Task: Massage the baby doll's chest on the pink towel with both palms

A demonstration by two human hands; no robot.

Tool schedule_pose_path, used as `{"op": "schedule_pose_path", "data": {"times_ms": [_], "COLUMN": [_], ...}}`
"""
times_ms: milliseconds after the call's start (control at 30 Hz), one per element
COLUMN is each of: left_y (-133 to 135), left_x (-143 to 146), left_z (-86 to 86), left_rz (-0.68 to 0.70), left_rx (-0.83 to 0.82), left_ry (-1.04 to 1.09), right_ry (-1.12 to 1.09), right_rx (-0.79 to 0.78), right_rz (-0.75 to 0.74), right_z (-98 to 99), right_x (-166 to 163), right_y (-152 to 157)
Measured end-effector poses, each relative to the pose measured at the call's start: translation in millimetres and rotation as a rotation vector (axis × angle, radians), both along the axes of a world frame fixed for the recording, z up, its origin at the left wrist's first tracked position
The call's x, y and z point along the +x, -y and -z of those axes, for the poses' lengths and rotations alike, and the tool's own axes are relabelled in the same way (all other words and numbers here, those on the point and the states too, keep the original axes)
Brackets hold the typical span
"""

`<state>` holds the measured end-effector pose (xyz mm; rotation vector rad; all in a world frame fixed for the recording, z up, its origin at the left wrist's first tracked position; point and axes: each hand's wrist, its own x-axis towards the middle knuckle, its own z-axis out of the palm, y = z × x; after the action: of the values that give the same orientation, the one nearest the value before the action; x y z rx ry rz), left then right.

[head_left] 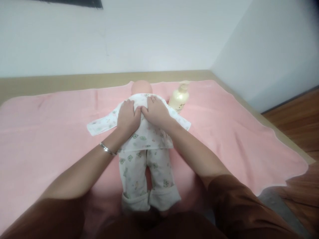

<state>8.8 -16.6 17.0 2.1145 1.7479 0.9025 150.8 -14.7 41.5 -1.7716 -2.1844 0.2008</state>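
Note:
A baby doll [141, 87] in white patterned clothes [139, 166] lies face down on a pink towel [50, 132], head away from me. My left hand [128, 116] and my right hand [156, 111] rest flat side by side on the doll's upper back, fingers together, thumbs touching. A silver bracelet [107, 149] circles my left wrist. The doll's sleeves spread out to both sides, and its cuffed trouser legs point toward me.
A cream pump bottle [179, 98] stands on the towel just right of the doll's head, close to my right hand. The towel covers a beige surface [62, 81] set into a white wall corner. Wooden floor [296, 122] shows at the right.

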Motion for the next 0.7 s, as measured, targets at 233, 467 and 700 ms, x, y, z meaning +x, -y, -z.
{"op": "schedule_pose_path", "data": {"times_ms": [233,467,700], "left_y": [11,-14,-4], "left_x": [2,-13,-11], "left_z": [-14.8,-17.8,-23.0], "left_rz": [0.093,0.011,-0.01], "left_rx": [-0.011,-0.158,-0.125], "left_ry": [-0.068,-0.047,-0.156], "right_ry": [0.058,0.286,0.131], "right_rx": [-0.085,0.072,-0.064], "right_rz": [-0.037,-0.011,0.005], "right_z": [-14.9,-14.7,-15.6], "right_x": [5,-21,-12], "right_y": [4,38,20]}}
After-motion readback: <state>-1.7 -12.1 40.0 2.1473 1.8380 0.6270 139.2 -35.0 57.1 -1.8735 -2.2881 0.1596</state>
